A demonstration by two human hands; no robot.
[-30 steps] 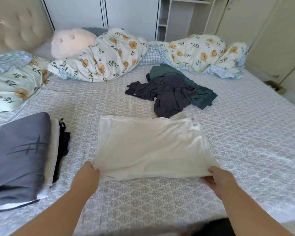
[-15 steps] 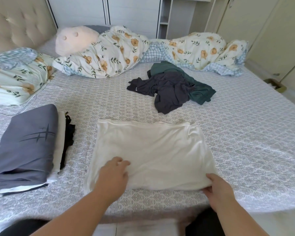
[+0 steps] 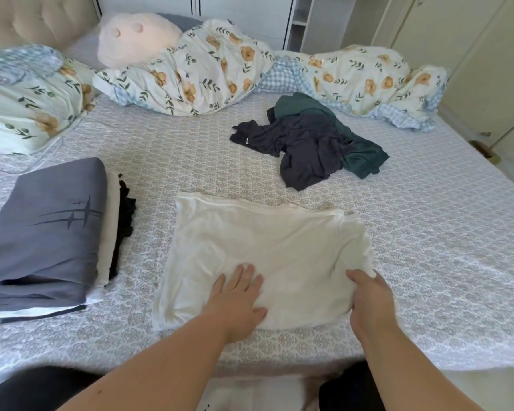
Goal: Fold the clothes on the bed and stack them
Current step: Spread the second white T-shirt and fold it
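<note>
A half-folded white garment (image 3: 267, 247) lies flat on the bed (image 3: 442, 232) in front of me. My left hand (image 3: 238, 301) presses flat on its near middle with fingers spread. My right hand (image 3: 368, 298) grips the garment's near right corner, which bunches up under the fingers. At the left sits a stack of folded clothes (image 3: 48, 232), grey on top with white and black layers below. Further back lie a crumpled dark grey garment (image 3: 303, 146) and a dark green garment (image 3: 359, 155), unfolded and overlapping.
A floral duvet (image 3: 205, 72) is heaped along the far side, with a pink plush toy (image 3: 134, 37) on it and a floral pillow (image 3: 27, 99) at the left. Wardrobe doors (image 3: 472, 54) stand to the right. The bed's near edge runs just below my hands.
My left hand let go of the near left corner and moved onto the garment's middle, now pressing flat. My right hand has drawn the right corner inward, bunching it.
</note>
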